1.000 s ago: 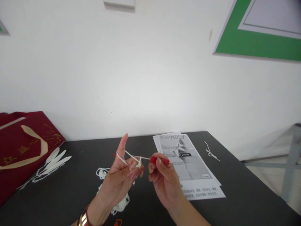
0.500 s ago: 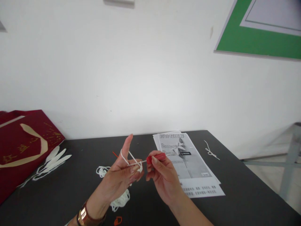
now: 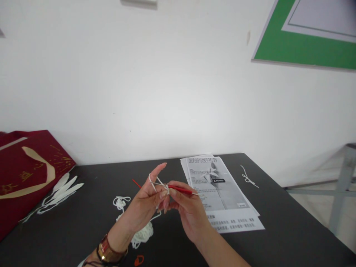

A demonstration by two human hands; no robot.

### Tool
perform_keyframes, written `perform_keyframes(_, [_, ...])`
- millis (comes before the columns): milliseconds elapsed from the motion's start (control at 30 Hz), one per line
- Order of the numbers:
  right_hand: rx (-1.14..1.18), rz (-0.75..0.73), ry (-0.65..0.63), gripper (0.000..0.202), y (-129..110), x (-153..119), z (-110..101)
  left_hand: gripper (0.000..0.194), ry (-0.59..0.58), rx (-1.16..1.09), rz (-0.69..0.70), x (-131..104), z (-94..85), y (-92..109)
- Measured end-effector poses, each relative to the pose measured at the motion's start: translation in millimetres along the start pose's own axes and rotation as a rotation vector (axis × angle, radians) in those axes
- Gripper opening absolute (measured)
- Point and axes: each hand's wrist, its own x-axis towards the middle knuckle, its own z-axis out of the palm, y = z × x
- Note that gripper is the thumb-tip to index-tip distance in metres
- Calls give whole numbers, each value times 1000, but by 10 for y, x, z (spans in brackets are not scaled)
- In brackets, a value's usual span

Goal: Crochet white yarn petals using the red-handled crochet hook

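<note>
The left hand (image 3: 142, 207) is pointing its index finger (image 3: 159, 169) upward — slanting rightward. The right hand (image 3: 190, 207) is pinching close beside it.

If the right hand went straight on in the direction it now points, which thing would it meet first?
Most likely the left hand, where it pinches the yarn just ahead. Hardly any gap shows between the two hands; from this single view I cannot tell whether they already touch.

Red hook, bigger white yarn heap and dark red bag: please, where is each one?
Red hook (image 3: 180, 189): head view, on its thick handle.
Bigger white yarn heap (image 3: 143, 236): head view, on its tangled strands.
Dark red bag (image 3: 27, 167): head view, on its printed side.
</note>
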Motion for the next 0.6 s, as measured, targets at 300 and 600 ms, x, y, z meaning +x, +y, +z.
perform_keyframes(300, [63, 29, -55, 17, -5, 45, -20, 68, 23, -19, -47, 38, 14, -59])
perform_keyframes(600, [26, 30, -46, 23, 17, 76, -59, 56, 52, -52, -80, 26, 40, -62])
